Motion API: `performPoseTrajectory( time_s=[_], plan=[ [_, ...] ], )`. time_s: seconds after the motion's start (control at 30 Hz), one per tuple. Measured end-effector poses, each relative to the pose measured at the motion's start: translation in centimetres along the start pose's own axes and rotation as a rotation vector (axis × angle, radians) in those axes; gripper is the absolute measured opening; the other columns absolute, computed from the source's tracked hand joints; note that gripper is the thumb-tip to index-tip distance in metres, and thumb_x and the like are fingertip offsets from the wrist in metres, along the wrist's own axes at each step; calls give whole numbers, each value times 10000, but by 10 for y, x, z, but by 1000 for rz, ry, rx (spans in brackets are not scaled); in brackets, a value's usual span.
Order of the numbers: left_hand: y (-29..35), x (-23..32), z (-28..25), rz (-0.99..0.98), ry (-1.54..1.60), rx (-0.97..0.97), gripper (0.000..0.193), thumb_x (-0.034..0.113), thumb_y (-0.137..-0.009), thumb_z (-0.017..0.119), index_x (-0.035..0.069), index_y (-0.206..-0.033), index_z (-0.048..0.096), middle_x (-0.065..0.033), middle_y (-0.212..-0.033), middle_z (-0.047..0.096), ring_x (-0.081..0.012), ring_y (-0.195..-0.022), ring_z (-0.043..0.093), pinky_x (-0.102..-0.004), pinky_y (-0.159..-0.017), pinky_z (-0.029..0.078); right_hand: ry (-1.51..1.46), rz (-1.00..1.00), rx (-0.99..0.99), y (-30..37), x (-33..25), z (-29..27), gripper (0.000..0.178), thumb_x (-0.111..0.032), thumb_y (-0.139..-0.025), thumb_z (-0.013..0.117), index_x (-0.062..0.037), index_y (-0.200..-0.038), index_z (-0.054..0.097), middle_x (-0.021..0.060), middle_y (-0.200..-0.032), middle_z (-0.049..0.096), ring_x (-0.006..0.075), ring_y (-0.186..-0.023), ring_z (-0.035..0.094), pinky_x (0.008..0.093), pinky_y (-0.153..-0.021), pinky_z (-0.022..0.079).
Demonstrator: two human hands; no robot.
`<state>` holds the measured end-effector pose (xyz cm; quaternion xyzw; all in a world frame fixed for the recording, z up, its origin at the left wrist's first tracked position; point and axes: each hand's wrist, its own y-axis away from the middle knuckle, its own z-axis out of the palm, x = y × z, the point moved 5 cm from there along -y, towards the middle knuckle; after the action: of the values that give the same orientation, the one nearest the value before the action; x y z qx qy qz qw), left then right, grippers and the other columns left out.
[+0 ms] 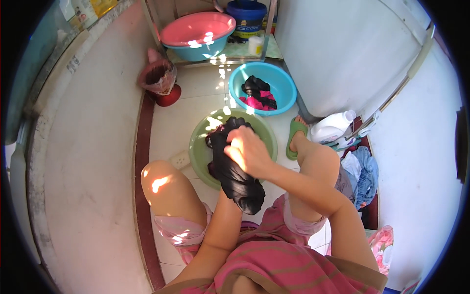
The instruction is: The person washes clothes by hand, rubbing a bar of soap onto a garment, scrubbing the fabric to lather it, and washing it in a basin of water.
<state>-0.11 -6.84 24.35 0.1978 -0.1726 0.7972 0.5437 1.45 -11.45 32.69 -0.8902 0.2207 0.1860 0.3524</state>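
A wet-looking black garment is stretched over the green basin between my knees, its near end bunched up outside the rim. My right hand lies across the upper part of the cloth, fingers curled against it and slightly blurred. From below, my left forearm reaches up to the near end of the garment. The cloth covers my left hand, so its fingers cannot be seen. What else lies in the green basin is mostly hidden.
Beyond the green basin stands a blue basin with black and pink clothes. A red waste bin is at the left wall. Stacked basins sit on a rack. At the right are a white jug and a clothes pile.
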Motion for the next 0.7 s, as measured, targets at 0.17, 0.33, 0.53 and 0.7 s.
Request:
performPoseTrajectory(
  time_s=[0.17,0.33,0.53,0.7],
  plan=[
    [-10,-5,21,323,-1417,-226,224,219,-832,616,58,-981,572,-50,-949,606,-176,-811,593,-316,-718,482,153,449,43,31,103,22,366,-354,-860,587,-18,-983,510,157,-883,604,374,-849,584,470,-719,461],
    [-2,14,27,-241,129,283,163,242,-896,541,97,-954,588,-20,-887,600,-159,-832,573,-316,-706,462,183,444,145,-6,51,23,208,-254,-814,585,-61,-758,532,142,-617,587,322,-617,609,430,-597,487],
    [-9,29,45,103,-1148,-174,250,257,-896,516,38,-1011,560,-85,-858,576,-192,-921,565,-337,-796,445,296,482,195,3,99,33,331,-246,-830,515,-70,-559,588,164,-545,584,348,-461,574,441,-466,472],
    [0,26,17,275,-700,99,274,210,-816,572,43,-1030,538,-93,-866,568,-227,-886,561,-337,-819,433,159,369,188,-9,46,49,264,-236,-767,569,-90,-547,571,129,-556,581,312,-530,592,425,-524,478]
  ],
)
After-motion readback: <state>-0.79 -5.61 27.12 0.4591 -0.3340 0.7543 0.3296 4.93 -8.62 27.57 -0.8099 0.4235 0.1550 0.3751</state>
